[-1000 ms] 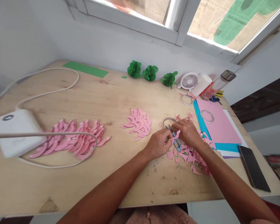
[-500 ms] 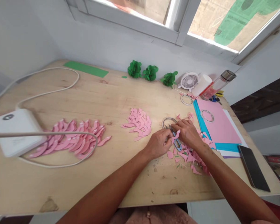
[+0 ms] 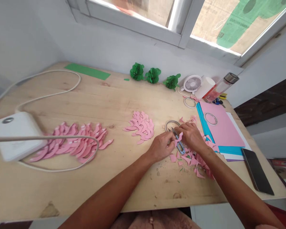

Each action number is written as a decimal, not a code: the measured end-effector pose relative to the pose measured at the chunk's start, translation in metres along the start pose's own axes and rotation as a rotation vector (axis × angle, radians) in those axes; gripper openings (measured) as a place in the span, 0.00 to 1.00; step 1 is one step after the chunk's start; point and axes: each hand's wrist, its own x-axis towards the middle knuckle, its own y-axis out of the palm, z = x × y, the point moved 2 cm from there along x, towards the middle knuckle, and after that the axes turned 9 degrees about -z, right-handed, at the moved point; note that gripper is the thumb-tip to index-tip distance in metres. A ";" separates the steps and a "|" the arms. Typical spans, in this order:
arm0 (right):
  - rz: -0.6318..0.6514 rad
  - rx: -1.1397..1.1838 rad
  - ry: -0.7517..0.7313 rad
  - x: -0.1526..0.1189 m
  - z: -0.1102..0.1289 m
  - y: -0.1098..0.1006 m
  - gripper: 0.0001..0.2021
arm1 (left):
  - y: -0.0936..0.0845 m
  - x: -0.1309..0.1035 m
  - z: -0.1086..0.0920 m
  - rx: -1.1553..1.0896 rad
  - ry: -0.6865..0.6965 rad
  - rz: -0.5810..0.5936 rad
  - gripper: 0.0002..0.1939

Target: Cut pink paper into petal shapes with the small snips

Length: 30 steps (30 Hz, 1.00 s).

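Note:
A small curved pink paper strip [image 3: 179, 138] sticks out from the pinched fingers of my left hand [image 3: 162, 147]. Close to it on the right, my right hand [image 3: 191, 136] has its fingers curled together, and their tips are hidden. Those fingers are beside a thin tape roll [image 3: 166, 123] that lies on the table. Blue-handled thread snips [image 3: 181, 149] lie under the strip, between my two hands, blades pointing away. Pink paper scraps [image 3: 193, 161] are scattered below my right hand. Left of my hands is a pile of curved pink paper pieces [image 3: 143, 125].
Larger pink strips with whitish ends [image 3: 79, 144] lie at left beside a white power bank [image 3: 16, 136] and its cable. Green paper rosettes [image 3: 153, 75], a small fan [image 3: 192, 84] and a bottle [image 3: 221, 87] line the wall. Coloured sheets [image 3: 228, 133] and a phone [image 3: 257, 171] are at right.
Both hands stay almost in place, the pink strip still at the left fingers. The whole view has shifted very slightly.

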 end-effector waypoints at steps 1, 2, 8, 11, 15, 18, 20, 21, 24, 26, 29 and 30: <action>-0.021 0.067 0.049 -0.001 -0.003 0.000 0.12 | 0.000 0.000 0.001 -0.028 -0.031 -0.001 0.02; -0.040 0.149 0.105 -0.002 -0.005 0.000 0.13 | 0.000 0.001 0.002 -0.065 -0.066 -0.006 0.02; -0.144 0.807 0.548 -0.008 -0.009 0.001 0.12 | -0.003 0.006 0.007 -0.448 -0.242 -0.130 0.04; -0.209 1.109 0.744 -0.005 0.003 -0.005 0.12 | -0.006 0.009 0.009 -0.549 -0.296 -0.247 0.05; -0.249 1.367 0.889 0.001 0.023 -0.007 0.10 | -0.011 0.011 0.011 -0.554 -0.303 -0.364 0.04; -0.269 1.495 0.961 0.002 0.032 0.001 0.11 | -0.013 0.011 0.011 -0.534 -0.306 -0.422 0.04; -0.266 1.549 0.985 0.001 0.035 0.006 0.11 | -0.013 0.011 0.011 -0.529 -0.313 -0.454 0.04; -0.267 1.571 0.993 0.001 0.036 0.009 0.11 | -0.013 0.011 0.011 -0.526 -0.315 -0.465 0.04; -0.310 1.622 1.016 -0.001 0.037 0.013 0.11 | -0.012 0.011 0.014 -0.521 -0.305 -0.484 0.05; -0.350 1.633 1.018 -0.002 0.038 0.014 0.10 | -0.011 0.010 0.016 -0.526 -0.297 -0.487 0.05; -0.396 1.621 0.985 -0.004 0.039 0.016 0.10 | -0.009 0.010 0.019 -0.547 -0.299 -0.473 0.06; -0.404 1.612 0.966 -0.004 0.040 0.016 0.09 | -0.008 0.010 0.019 -0.553 -0.298 -0.469 0.06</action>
